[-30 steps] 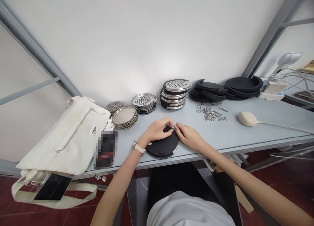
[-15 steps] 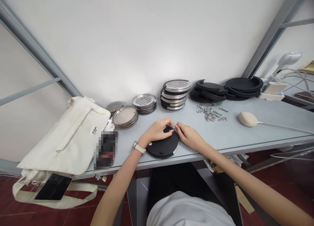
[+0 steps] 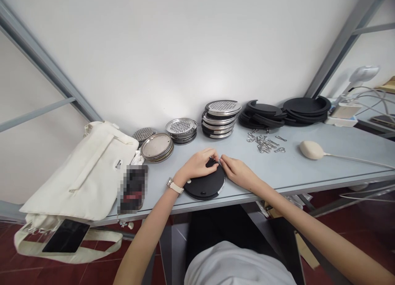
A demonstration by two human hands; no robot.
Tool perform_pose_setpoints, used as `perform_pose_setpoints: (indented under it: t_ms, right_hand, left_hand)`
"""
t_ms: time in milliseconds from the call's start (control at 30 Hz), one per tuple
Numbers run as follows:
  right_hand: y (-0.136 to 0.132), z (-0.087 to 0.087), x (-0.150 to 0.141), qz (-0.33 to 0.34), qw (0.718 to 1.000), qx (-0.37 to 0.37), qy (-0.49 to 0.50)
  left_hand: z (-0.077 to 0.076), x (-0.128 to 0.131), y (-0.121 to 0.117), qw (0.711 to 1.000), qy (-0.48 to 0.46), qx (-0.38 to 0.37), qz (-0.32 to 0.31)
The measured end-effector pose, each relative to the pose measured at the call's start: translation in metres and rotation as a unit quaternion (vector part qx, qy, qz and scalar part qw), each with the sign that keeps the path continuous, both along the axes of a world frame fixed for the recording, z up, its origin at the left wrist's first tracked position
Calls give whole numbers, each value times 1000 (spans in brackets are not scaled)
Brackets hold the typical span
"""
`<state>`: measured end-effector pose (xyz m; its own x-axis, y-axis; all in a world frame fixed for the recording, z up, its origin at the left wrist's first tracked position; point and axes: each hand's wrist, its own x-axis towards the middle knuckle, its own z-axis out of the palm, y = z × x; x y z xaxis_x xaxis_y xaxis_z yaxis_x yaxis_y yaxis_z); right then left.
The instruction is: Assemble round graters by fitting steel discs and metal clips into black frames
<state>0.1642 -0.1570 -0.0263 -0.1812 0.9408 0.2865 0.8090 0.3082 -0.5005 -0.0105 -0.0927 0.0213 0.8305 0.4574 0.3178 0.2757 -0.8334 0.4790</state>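
Observation:
A black round disc [image 3: 203,185] with a strip of silvery metal along its right edge lies flat near the table's front edge. Over its far part curls my left hand [image 3: 200,164], thumb and forefinger bent together at the far right edge. My right hand [image 3: 237,171] rests beside the disc on the right, its thumb and forefinger closed on a small metal clip [image 3: 219,162] that mostly hides between the fingertips. Both hands' fingertips nearly meet there. Behind them to the right is a loose pile of small metal clips [image 3: 263,143].
Along the wall stand stacks of metal discs [image 3: 157,147], perforated grater discs [image 3: 181,127], black-rimmed grater discs [image 3: 220,120] and black round holders [image 3: 262,114]. A white bag [image 3: 83,174] lies left. A beige rounded object [image 3: 311,150] with a cord sits right.
My right fingertips have shifted very slightly left, closer to my left ones, and less of the thin metal piece shows between them. The disc stays in place.

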Motion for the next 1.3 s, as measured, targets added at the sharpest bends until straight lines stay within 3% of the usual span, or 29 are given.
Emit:
perform_pose_setpoints:
  t_ms: [633, 1067, 1300]
  right_hand:
    - [0, 0, 1, 13, 1000, 1, -14]
    - [-1, 1, -1, -48, 998, 12, 31]
    - [0, -1, 0, -12, 1000, 3, 9]
  left_hand:
    - [-1, 0, 1, 1000, 16, 2, 4]
    - [0, 1, 0, 1000, 18, -3, 10]
    - [0, 1, 0, 1000, 15, 9, 6]
